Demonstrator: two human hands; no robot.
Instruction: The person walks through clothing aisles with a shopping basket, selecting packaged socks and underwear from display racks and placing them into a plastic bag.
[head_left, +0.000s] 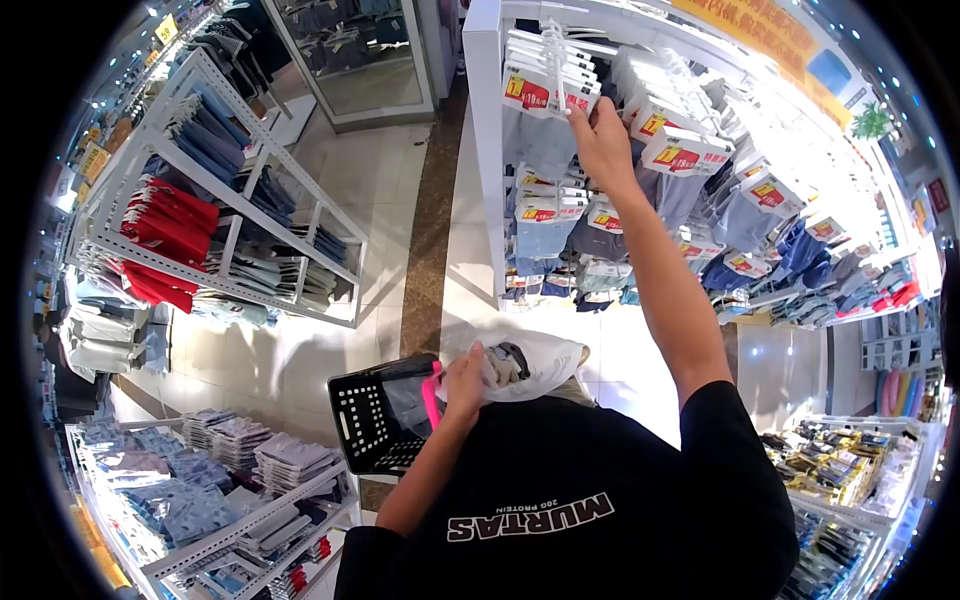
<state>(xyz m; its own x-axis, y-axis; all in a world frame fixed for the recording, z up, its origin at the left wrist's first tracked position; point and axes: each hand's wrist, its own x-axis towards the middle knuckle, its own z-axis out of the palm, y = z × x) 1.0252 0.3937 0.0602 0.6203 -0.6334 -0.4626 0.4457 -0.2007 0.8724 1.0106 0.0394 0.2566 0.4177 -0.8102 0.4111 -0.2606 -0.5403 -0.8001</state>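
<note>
My right hand (603, 148) reaches up to the front of a rack, with its fingers closed at the edge of a white hanger card (540, 95) bearing a red and yellow price label. Grey folded garments (540, 140) hang below that card. Low in front of my body, my left hand (463, 385) is closed on a translucent plastic bag (545, 372) with something dark and beige inside. A black shopping basket (362, 425) hangs beside it, its pink handle (431, 398) at my left wrist. Whether the fingers also grip the handle is hidden.
More hanger cards (690, 152) with garments fill the rack on the right. A white metal rack (235, 220) with red and blue clothes stands at the left. Stacked packs lie on a display stand (215, 545) at lower left, and packaged goods (840, 465) at lower right.
</note>
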